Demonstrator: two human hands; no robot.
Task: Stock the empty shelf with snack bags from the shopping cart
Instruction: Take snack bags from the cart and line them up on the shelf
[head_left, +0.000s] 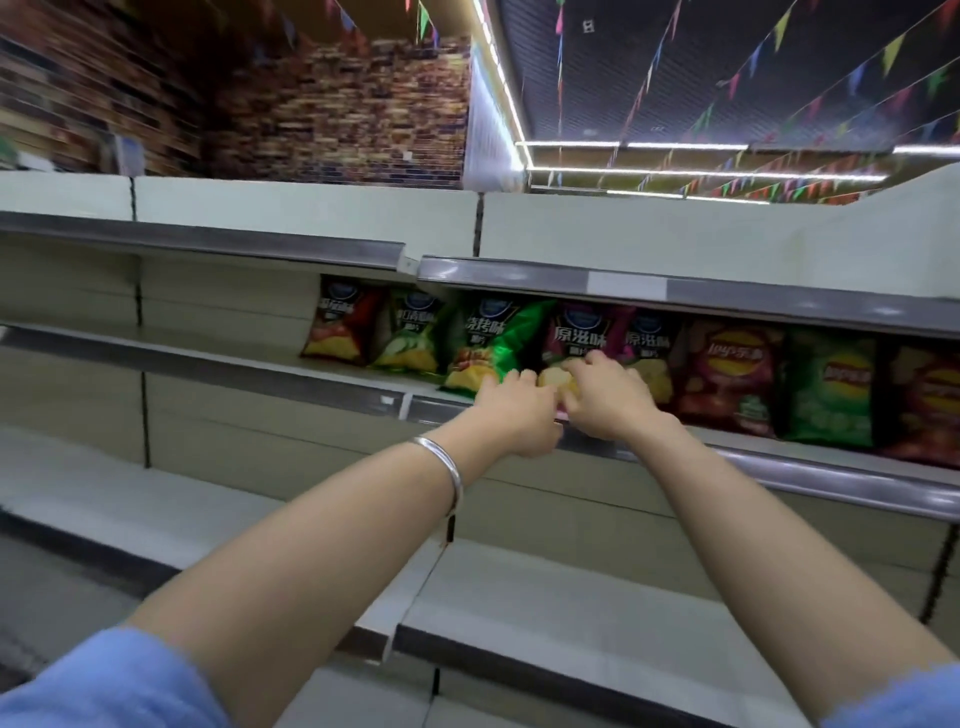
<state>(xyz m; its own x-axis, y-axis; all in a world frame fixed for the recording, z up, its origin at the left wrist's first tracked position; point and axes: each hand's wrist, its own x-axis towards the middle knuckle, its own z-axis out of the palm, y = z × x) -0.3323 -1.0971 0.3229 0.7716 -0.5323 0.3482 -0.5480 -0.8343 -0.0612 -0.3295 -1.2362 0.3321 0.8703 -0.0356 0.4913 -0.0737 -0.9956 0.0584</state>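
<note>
A row of snack bags stands on the middle shelf (218, 364). From the left: a red bag (340, 327), a light green bag (410, 335), a dark green bag (493, 338), a pink bag (579, 332), a second pink bag (649, 345), then a dark red bag (727, 374), a green bag (831, 389) and another red one (927, 405). Both my hands reach to the foot of the first pink bag. My left hand (511, 413) and my right hand (605, 397) grip its lower edge, fingers curled. The cart is out of sight.
The shelf above (208, 236) and the shelf below (156, 514) hold nothing in view. The left part of the middle shelf is bare. Strip lights and coloured pennants hang from the dark ceiling at the upper right.
</note>
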